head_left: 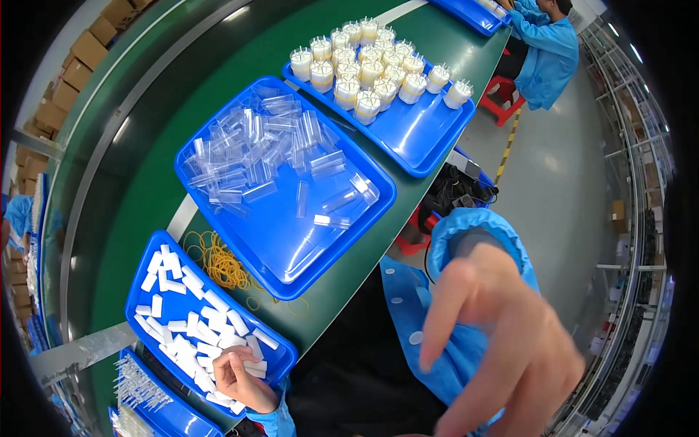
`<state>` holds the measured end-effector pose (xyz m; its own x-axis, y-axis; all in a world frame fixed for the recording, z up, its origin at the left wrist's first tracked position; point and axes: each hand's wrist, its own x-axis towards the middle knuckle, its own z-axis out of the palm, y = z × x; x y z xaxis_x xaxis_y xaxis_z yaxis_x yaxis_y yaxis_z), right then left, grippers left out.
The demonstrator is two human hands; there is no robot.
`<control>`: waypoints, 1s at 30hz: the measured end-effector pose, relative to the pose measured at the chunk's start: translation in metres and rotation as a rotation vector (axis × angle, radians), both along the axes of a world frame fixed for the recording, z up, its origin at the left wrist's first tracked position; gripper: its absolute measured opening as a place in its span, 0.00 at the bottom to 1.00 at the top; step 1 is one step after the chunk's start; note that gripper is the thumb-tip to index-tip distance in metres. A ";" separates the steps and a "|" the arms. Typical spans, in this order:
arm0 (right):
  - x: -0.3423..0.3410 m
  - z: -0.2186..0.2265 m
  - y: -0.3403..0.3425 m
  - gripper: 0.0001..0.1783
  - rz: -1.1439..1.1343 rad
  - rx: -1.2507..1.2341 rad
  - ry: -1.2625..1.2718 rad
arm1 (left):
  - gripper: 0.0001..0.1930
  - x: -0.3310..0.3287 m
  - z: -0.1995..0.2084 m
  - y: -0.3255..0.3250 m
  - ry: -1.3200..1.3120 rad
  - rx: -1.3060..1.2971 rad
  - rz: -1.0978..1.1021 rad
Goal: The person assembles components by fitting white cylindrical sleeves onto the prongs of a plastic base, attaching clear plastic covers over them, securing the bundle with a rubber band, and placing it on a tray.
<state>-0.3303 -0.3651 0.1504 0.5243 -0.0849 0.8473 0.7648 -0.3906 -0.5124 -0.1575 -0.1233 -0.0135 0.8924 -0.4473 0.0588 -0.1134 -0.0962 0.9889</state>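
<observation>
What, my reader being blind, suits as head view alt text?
The left hand is at a blue tray of white blocks; the blurred right hand is in the foreground. Further trays hold clear plastic pieces and whitish cups.

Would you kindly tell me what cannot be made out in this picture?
Head view, right hand: blurred and cut off by the bottom edge, so whether it holds anything is unclear.
Head view, left hand: its curled pose hides whether it grips one of the white pieces.
Head view, far blue tray: cut off by the top edge.
Head view, thin white sticks: too small and jumbled to count.
</observation>
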 end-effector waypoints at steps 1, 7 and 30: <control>0.006 -0.002 -0.002 0.14 0.002 0.006 0.002 | 0.09 0.001 -0.001 0.000 -0.016 -0.012 -0.012; 0.035 -0.009 0.003 0.08 0.361 -0.097 -0.079 | 0.07 -0.001 -0.003 0.000 -0.010 -0.065 0.007; 0.110 -0.086 0.072 0.06 -0.029 0.008 0.474 | 0.11 0.028 0.014 0.150 -0.441 -0.230 0.607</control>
